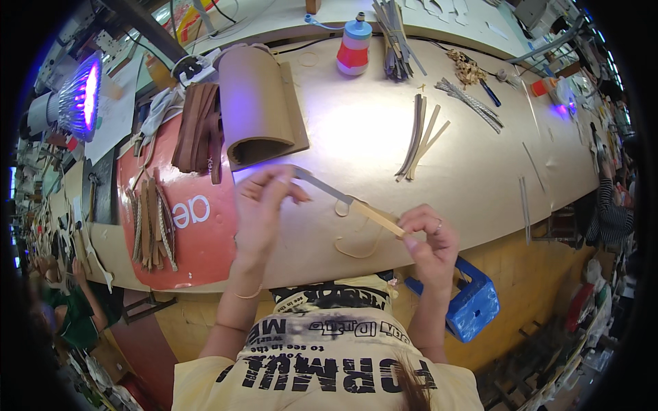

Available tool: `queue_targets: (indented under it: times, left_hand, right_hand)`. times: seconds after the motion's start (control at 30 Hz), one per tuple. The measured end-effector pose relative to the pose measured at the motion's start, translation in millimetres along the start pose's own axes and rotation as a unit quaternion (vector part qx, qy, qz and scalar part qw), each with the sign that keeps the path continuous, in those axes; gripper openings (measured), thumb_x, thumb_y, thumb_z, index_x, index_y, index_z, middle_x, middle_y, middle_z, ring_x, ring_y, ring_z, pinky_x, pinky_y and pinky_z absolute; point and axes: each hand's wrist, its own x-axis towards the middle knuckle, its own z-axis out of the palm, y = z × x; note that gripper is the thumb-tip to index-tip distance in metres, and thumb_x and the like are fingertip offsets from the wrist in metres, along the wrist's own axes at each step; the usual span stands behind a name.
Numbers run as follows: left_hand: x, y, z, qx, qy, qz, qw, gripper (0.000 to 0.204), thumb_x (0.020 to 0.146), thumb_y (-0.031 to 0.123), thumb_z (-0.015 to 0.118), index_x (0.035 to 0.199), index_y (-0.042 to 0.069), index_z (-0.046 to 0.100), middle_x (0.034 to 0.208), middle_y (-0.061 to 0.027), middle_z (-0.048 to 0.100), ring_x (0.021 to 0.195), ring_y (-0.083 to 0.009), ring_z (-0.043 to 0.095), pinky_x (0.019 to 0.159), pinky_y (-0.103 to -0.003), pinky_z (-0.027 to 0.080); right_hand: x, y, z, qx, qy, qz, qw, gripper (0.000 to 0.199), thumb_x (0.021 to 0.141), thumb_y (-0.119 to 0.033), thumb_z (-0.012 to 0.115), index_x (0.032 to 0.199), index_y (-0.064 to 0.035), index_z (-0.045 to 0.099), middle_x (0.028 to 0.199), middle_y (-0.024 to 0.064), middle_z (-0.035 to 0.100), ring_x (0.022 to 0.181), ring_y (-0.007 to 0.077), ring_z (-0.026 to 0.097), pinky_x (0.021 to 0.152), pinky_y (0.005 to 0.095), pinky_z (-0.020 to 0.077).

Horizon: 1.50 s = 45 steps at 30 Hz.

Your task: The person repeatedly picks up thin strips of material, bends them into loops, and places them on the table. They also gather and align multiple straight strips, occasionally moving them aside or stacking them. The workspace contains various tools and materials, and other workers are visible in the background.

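Between my two hands a narrow strip [329, 190] is stretched above the table, grey toward the left and tan toward the right. My left hand [264, 195] pinches its grey end with thumb and fingertips. The tan end is pinched in my right hand [433, 240], lower and nearer to me. Whether it is one piece or two layers, I cannot tell. Below the strip, a thin tan curl [358, 255] lies on the table. Left of my left hand is a red sheet [223, 240], bearing a bundle of brown and braided strips [152, 226].
A curved brown form [257, 96] stands beyond my left hand, next to dark brown strips [195, 130]. Farther back are a red-and-blue bottle [354, 48] and a grey strip bundle [395, 48]. Loose strips [419, 140] lie right of centre. A lamp [82, 96] glows at left; a blue stool [473, 305] stands below.
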Motion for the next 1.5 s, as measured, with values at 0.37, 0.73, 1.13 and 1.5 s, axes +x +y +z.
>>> queue_targets:
  times: [0.37,0.73,1.13,1.5]
  left_hand:
    - [8.5,62.4,-175.9,-0.183,0.25,0.172,0.935,0.018,0.097,0.015,0.057,0.107,0.001,0.061,0.11,-0.0179,0.068,0.09,-0.0176,0.07,0.079,-0.028,0.057]
    - [-17.3,37.2,0.9,0.146,-0.085,0.254,0.952,0.014,0.097,0.008,0.05,0.104,-0.004,0.053,0.113,-0.0196,0.061,0.067,-0.0155,0.06,0.065,-0.026,0.05]
    - [-23.3,37.3,83.1,0.183,-0.403,0.239,0.864,0.02,0.074,0.013,0.078,0.084,0.03,0.076,0.139,-0.0158,0.046,0.124,-0.0301,0.046,0.088,-0.04,0.037]
    - [-26.8,-15.4,87.4,0.327,-0.338,0.148,0.87,0.033,0.083,0.008,0.071,0.116,0.008,0.065,0.141,-0.0158,0.048,0.111,-0.026,0.059,0.091,-0.035,0.047]
  right_hand:
    - [-17.2,46.5,-16.8,-0.287,-0.099,0.046,0.952,0.009,0.071,-0.013,0.066,0.068,-0.0058,0.061,0.081,0.0055,0.064,0.076,0.0206,0.06,0.074,0.0352,0.042]
    - [10.5,21.7,15.2,-0.372,0.097,-0.204,0.9,0.014,0.077,-0.009,0.067,0.088,-0.0117,0.058,0.091,0.0034,0.061,0.086,0.0218,0.057,0.079,0.0359,0.0374]
    - [-22.8,-42.6,-23.4,0.243,-0.23,0.052,0.941,0.024,0.096,-0.02,0.062,0.1,0.0041,0.066,0.092,0.0093,0.067,0.082,0.0168,0.065,0.076,0.0295,0.0507]
    - [-116.1,38.5,-115.2,-0.013,0.253,0.204,0.946,0.014,0.103,-0.018,0.051,0.101,-0.0055,0.055,0.081,-0.0011,0.058,0.058,0.0035,0.049,0.052,0.0192,0.039]
